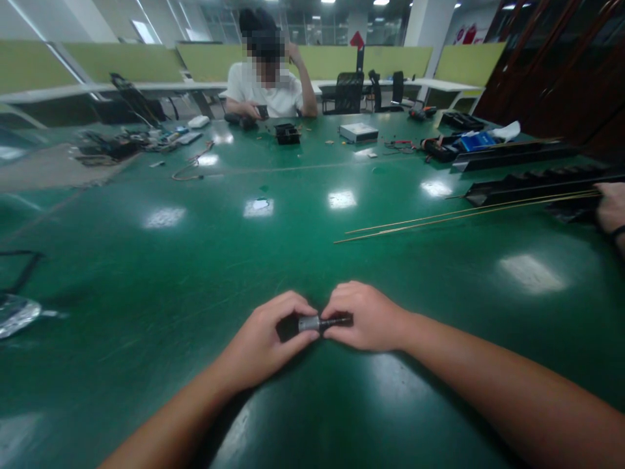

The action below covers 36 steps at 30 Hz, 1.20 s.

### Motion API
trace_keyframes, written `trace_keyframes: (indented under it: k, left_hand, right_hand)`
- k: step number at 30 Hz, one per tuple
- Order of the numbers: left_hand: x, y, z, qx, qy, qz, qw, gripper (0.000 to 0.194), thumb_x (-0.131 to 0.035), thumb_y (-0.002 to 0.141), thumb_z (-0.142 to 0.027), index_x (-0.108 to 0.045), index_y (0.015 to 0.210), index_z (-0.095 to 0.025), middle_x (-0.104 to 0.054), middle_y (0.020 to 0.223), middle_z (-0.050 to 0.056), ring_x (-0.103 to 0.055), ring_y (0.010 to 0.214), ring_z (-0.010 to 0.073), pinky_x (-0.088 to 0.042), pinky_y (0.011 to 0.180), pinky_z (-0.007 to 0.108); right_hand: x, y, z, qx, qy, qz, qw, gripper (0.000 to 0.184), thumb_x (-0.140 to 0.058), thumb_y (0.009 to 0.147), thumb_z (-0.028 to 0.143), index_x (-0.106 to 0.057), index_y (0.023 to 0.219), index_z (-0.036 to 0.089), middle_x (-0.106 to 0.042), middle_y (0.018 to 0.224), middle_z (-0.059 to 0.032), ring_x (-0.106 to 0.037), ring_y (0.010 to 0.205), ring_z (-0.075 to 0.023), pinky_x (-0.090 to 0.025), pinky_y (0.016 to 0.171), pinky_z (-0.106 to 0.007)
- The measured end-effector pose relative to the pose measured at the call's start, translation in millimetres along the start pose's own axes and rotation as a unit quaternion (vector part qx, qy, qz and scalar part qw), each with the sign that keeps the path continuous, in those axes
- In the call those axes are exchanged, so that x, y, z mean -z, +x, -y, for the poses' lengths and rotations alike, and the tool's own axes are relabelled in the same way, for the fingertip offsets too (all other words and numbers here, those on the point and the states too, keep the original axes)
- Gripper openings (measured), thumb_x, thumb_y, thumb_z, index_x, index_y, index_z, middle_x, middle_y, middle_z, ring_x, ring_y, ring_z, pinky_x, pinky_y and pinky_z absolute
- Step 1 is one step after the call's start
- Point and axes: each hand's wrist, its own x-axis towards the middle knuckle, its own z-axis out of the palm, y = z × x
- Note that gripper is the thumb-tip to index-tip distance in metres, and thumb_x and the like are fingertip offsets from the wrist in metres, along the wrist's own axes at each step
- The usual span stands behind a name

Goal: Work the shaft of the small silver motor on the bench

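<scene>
Low over the green table, a small silver metal cylinder [308,324] with a dark collar and a thin dark shaft [336,321] lies level between my hands; it looks like a small motor, but its exact kind is unclear. My left hand [273,335] pinches the silver body between thumb and fingers. From the other side, my right hand [364,317] closes its thumb and fingertips at the collar, with the shaft running into the hollow of the palm. The far tip of the shaft is partly hidden by that hand.
Thin brass-coloured rods [415,223] reach in from the right, where another person's hand [610,207] rests. Beyond sit black metal channels [517,155], a white box [359,132] and a black tray [288,133]. A person in a white shirt [239,81] sits opposite.
</scene>
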Motion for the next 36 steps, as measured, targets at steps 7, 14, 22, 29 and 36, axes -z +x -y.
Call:
trace_keyframes:
  k: [7, 14, 22, 29, 36]
  left_hand:
    - [-0.1, -1.3, -2.2, 0.002, 0.025, 0.005, 1.0, 0.016, -0.067, 0.087, -0.028, -0.066, 0.101, -0.02, -0.066, 0.096, 0.004, -0.062, 0.089, 0.0188, -0.048, 0.079, 0.029]
    - [-4.2, -3.3, -4.6, 0.005, 0.042, -0.018, 0.999, 0.015, -0.068, 0.085, -0.029, -0.066, 0.097, -0.019, -0.067, 0.093, 0.004, -0.062, 0.085, 0.019, -0.048, 0.077, 0.029]
    - [-5.5, -4.4, -2.9, -0.003, 0.037, -0.02, 0.999, 0.016, -0.069, 0.083, -0.026, -0.064, 0.096, -0.018, -0.065, 0.094, 0.004, -0.061, 0.086, 0.0192, -0.047, 0.077, 0.03]
    - [-4.1, -3.7, -2.5, -0.008, 0.034, -0.016, 0.999, 0.015, -0.069, 0.084, -0.026, -0.063, 0.096, -0.018, -0.065, 0.095, 0.004, -0.061, 0.087, 0.0194, -0.047, 0.078, 0.031]
    - [-3.2, -3.9, -2.9, -0.005, 0.03, -0.012, 0.999, 0.014, -0.067, 0.085, -0.026, -0.063, 0.097, -0.019, -0.066, 0.095, 0.005, -0.061, 0.088, 0.0194, -0.048, 0.079, 0.031]
  right_hand:
    - [-1.7, -0.7, 2.3, 0.009, -0.013, -0.003, 1.0, 0.009, -0.07, 0.08, 0.024, -0.071, 0.087, 0.017, -0.068, 0.079, -0.0017, -0.059, 0.077, -0.0157, -0.041, 0.074, -0.029]
    - [-3.1, -1.2, 2.0, 0.03, -0.035, -0.007, 0.999, 0.007, -0.069, 0.081, 0.022, -0.07, 0.087, 0.017, -0.067, 0.079, -0.0029, -0.058, 0.077, -0.0165, -0.041, 0.073, -0.029]
    - [-3.7, -0.6, 2.2, 0.027, -0.043, 0.005, 0.999, 0.009, -0.067, 0.085, 0.023, -0.07, 0.09, 0.016, -0.069, 0.083, -0.0042, -0.058, 0.079, -0.0168, -0.042, 0.074, -0.029]
    - [-2.8, -1.2, 2.9, 0.021, -0.031, 0.002, 0.999, 0.009, -0.069, 0.084, 0.023, -0.071, 0.089, 0.016, -0.069, 0.082, -0.0038, -0.059, 0.078, -0.0165, -0.042, 0.073, -0.029]
    - [-2.6, -1.6, 3.2, 0.011, -0.022, 0.002, 1.0, 0.01, -0.069, 0.082, 0.024, -0.072, 0.089, 0.017, -0.07, 0.08, -0.0028, -0.059, 0.076, -0.016, -0.042, 0.073, -0.028]
